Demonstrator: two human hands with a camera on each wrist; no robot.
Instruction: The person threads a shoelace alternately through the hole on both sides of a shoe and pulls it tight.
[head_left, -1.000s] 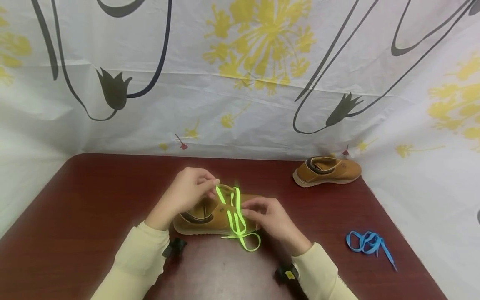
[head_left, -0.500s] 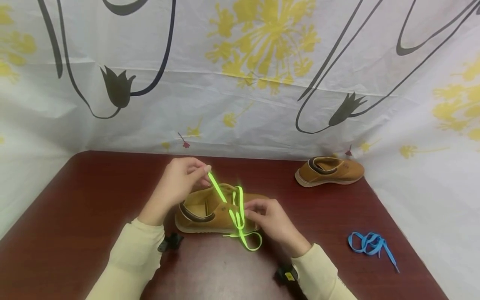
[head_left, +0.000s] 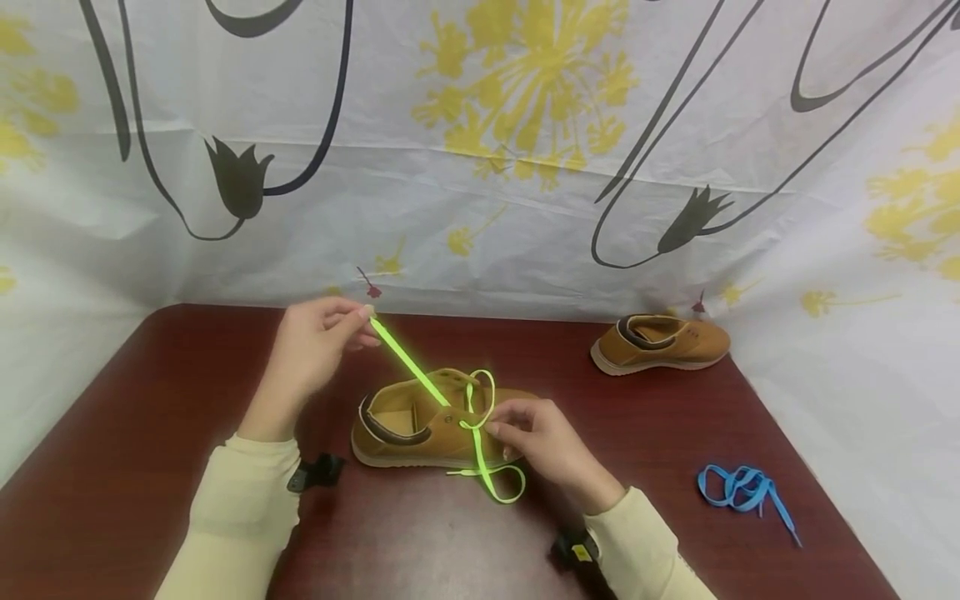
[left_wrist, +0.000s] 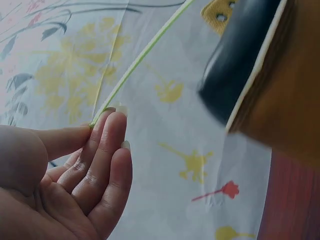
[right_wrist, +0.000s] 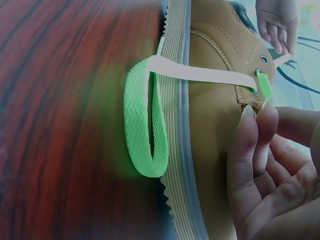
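Note:
A tan shoe (head_left: 405,450) sits on the table, toe to the right, with a neon-green shoelace (head_left: 408,362) through its eyelets. Up and left of the shoe, my left hand (head_left: 318,342) pinches one length of the lace between thumb and fingertips. That length runs taut down to an eyelet; the pinch also shows in the left wrist view. My right hand (right_wrist: 272,165) grips the shoe's eyelet flap, its fingertips right beside the lace. A small lace loop stands over the tongue. The other lace end hangs down the near side and curls on the table.
A second tan shoe (head_left: 660,343), with no lace in its eyelets, stands at the back right of the dark red table (head_left: 187,400). A bundled blue shoelace (head_left: 742,487) lies at the right. Behind the table hangs a patterned white sheet (head_left: 420,208).
My left hand has moved up and left, drawing a longer stretch of green lace out of the eyelet. The loop over the shoe has shrunk. My right hand has stayed in place.

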